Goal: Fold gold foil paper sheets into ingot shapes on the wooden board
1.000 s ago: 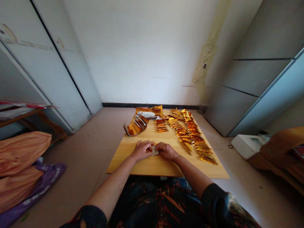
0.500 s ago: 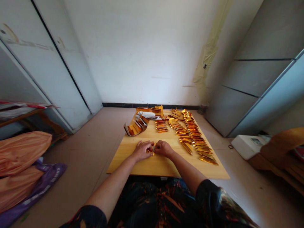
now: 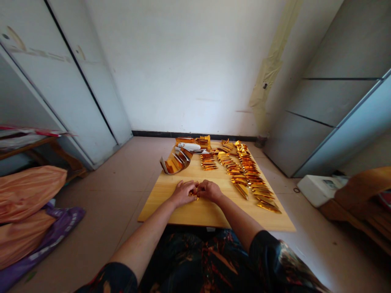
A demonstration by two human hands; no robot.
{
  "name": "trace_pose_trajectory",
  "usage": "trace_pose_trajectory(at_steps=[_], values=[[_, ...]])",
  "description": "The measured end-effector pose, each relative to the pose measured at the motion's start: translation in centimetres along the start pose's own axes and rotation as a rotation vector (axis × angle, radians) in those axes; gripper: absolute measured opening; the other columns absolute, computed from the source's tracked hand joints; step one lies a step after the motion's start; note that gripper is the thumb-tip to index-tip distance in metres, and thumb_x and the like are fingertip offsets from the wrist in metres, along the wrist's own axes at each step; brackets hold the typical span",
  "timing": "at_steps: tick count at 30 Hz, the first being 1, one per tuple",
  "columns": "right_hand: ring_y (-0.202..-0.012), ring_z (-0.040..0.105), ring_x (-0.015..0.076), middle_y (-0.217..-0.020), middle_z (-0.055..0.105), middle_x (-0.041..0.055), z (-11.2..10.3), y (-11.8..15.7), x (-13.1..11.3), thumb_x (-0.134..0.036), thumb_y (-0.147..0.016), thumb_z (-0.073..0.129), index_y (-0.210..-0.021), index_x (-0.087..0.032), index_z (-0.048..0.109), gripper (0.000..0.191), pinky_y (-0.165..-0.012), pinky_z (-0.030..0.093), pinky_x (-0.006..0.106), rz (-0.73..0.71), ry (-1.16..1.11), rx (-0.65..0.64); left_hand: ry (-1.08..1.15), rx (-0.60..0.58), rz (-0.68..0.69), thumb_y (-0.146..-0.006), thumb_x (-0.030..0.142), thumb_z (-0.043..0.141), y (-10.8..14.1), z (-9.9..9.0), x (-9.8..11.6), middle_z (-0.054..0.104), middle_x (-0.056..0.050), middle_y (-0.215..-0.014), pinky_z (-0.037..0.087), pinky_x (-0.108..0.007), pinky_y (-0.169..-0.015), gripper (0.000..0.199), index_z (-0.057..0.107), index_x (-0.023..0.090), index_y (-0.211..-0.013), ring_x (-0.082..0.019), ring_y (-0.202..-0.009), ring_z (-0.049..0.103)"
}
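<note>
Close together near the front of the wooden board [image 3: 171,209], my left hand [image 3: 184,193] and my right hand [image 3: 210,190] both pinch a small piece of gold foil paper [image 3: 197,198]. Most of that piece is hidden behind my fingers. Beyond my left hand lies a curved stack of gold foil sheets [image 3: 175,162]. A short row of folded gold foil pieces [image 3: 209,162] lies past my right hand. Longer rows of folded gold foil pieces [image 3: 249,171] run down the board's right side.
At the board's back lie a white wrapped bundle [image 3: 188,146] and more gold foil packs [image 3: 203,141]. Orange bags [image 3: 30,191] and a purple bag [image 3: 65,230] rest on the left. A white box [image 3: 317,189] stands on the right, near a grey refrigerator [image 3: 320,97].
My fingertips have drawn slightly closer together over the gold foil piece. The view has shifted a little; the rows and stack lie as before.
</note>
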State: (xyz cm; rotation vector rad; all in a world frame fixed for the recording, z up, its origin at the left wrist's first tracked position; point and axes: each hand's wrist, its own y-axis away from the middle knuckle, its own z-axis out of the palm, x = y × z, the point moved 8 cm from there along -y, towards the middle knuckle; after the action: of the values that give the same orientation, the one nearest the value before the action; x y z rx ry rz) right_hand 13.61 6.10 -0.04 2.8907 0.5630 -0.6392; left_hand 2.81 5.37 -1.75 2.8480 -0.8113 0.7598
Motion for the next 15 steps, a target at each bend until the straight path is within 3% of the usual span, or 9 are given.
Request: trace_pose_trajectory(at_steps=[5,15], values=[[-0.073,0.055,0.0115,-0.087,0.065,-0.0007,-0.21,-0.16,0.30,-0.028,-0.070,0.070,-0.088,-0.022,0.066,0.019,-0.058,0.032,0.019,0.034,-0.009,0.043,0.001,0.011,-0.014,-0.075,0.032,0.060,0.29,-0.48,0.57,0.060,-0.002,-0.124,0.020,-0.053,-0.108,0.018,0.058,0.025,-0.091,-0.024,-0.128,0.042],[-0.075,0.058,0.0116,-0.090,0.065,0.0008,0.18,-0.15,0.22,-0.036,-0.076,0.065,-0.081,-0.022,0.070,0.016,-0.056,0.032,0.019,0.049,0.084,-0.026,-0.040,-0.027,-0.001,-0.076,0.033,0.060,-0.02,0.14,0.17,0.051,0.000,-0.136,0.018,-0.053,-0.109,0.026,0.060,0.029,-0.102,-0.024,-0.130,0.039]])
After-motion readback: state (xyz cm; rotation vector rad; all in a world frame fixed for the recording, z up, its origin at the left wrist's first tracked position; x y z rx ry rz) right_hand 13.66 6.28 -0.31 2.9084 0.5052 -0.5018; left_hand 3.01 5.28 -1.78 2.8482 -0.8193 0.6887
